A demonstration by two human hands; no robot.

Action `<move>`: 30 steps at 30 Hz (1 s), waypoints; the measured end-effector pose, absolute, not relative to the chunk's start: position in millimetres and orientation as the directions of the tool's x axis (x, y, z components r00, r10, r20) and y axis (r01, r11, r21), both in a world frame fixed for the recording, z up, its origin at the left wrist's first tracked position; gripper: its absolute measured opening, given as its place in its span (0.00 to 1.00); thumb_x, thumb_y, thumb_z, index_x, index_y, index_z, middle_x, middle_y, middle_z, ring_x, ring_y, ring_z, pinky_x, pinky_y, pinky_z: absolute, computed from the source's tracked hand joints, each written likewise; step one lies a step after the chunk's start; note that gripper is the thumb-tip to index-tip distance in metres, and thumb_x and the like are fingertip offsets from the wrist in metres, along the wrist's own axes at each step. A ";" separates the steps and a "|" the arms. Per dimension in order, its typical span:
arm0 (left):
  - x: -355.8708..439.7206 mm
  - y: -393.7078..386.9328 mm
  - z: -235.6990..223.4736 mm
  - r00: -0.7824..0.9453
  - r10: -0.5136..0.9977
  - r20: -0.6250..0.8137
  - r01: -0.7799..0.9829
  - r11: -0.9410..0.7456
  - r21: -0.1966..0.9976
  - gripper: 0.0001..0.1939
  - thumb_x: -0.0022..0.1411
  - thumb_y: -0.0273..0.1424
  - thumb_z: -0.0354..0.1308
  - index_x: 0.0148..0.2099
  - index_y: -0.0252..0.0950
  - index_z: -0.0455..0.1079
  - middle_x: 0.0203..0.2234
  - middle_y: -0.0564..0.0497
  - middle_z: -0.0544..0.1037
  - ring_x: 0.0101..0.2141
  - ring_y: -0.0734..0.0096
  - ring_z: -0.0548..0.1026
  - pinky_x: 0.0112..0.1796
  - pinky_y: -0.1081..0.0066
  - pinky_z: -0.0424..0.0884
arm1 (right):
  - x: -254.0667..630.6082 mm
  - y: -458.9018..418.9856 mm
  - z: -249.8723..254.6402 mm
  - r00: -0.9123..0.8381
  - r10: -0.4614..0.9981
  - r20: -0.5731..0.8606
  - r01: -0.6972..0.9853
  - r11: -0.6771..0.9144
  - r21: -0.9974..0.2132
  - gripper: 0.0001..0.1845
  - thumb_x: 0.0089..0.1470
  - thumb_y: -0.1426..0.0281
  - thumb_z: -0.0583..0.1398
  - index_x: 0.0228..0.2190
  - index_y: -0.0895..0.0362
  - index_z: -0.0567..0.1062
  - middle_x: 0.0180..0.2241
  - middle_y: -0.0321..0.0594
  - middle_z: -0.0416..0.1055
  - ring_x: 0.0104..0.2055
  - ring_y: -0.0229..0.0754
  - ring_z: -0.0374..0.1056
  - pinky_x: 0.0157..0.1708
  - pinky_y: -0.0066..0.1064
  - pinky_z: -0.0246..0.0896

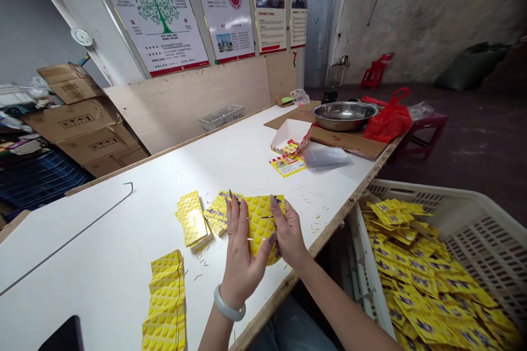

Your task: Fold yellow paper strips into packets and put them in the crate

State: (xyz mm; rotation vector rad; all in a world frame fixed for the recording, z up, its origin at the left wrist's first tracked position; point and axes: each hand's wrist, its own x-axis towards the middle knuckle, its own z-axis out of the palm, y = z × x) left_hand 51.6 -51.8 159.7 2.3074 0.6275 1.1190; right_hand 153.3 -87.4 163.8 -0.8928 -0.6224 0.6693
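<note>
A yellow patterned card (260,225) is being gripped by the fingers of both the left hand (242,255) and right hand (290,233), its left edge being hidden.

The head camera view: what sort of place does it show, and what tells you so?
Probably a small packing workshop: yellow packets heaped in a plastic crate, a long white worktable, and cardboard cartons piled at the side.
</note>
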 end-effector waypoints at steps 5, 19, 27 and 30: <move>59.7 -69.1 154.7 0.635 0.645 0.426 -0.097 -0.480 0.872 0.37 0.64 0.38 0.49 0.67 0.48 0.32 0.66 0.54 0.35 0.64 0.61 0.37 0.62 0.57 0.43 | 149.5 -90.3 159.1 0.660 0.743 0.111 -0.342 0.428 -0.837 0.16 0.55 0.53 0.55 0.34 0.54 0.66 0.26 0.37 0.70 0.29 0.41 0.69 0.21 0.28 0.63; 57.1 -67.9 149.0 0.678 0.680 0.279 -0.213 -0.181 0.960 0.35 0.61 0.51 0.45 0.65 0.40 0.50 0.62 0.46 0.57 0.61 0.56 0.54 0.59 0.60 0.58 | 137.2 -94.1 147.6 0.710 0.639 0.295 -0.001 0.420 -0.908 0.12 0.58 0.58 0.54 0.34 0.52 0.60 0.28 0.34 0.65 0.25 0.35 0.62 0.23 0.26 0.60; 64.5 -56.9 136.9 0.385 0.901 0.200 -0.198 -0.130 0.971 0.27 0.62 0.49 0.47 0.54 0.36 0.66 0.49 0.45 0.74 0.53 0.58 0.68 0.51 0.64 0.68 | 142.1 -88.1 141.5 0.592 0.704 0.393 0.264 0.291 -0.920 0.11 0.57 0.60 0.56 0.38 0.52 0.63 0.30 0.37 0.69 0.29 0.41 0.68 0.28 0.30 0.62; 62.8 -47.9 124.1 0.348 0.926 0.145 -0.248 -0.058 0.967 0.29 0.64 0.49 0.43 0.58 0.36 0.61 0.50 0.43 0.72 0.50 0.58 0.71 0.47 0.64 0.72 | 148.2 -88.2 140.4 0.529 0.813 0.244 -0.008 0.292 -0.956 0.16 0.54 0.58 0.59 0.40 0.52 0.61 0.27 0.32 0.66 0.23 0.36 0.64 0.23 0.26 0.59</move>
